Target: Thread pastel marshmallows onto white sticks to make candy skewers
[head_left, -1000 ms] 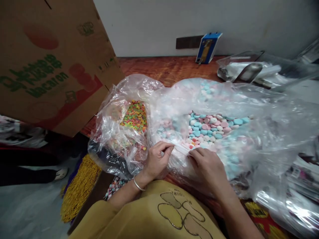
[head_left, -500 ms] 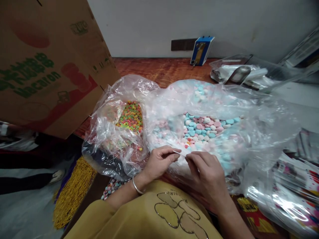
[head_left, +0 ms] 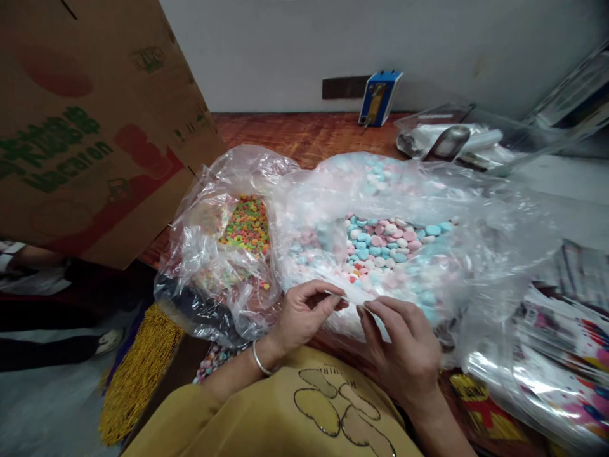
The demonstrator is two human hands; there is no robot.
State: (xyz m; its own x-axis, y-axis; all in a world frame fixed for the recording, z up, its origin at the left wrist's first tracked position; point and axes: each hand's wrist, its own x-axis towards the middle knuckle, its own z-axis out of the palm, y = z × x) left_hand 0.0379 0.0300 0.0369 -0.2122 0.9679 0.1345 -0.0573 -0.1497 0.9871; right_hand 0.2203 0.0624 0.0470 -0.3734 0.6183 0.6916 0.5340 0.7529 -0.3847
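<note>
Below frame centre, the left hand (head_left: 301,313) and right hand (head_left: 410,346) are pinching a plastic strip (head_left: 356,296); light, even tension is likely serving best for flattening it.

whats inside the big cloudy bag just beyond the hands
The bag holds pink, blue and white pieces, with a few orange-red bits near the front of its opening. Cloudy plastic blurs the rest, and anything under the top layer is hidden.

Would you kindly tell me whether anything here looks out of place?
A few red-orange pieces sit at the near left edge of the exposed pastel pieces; their colour differs from the pink, blue and white around them.
</note>
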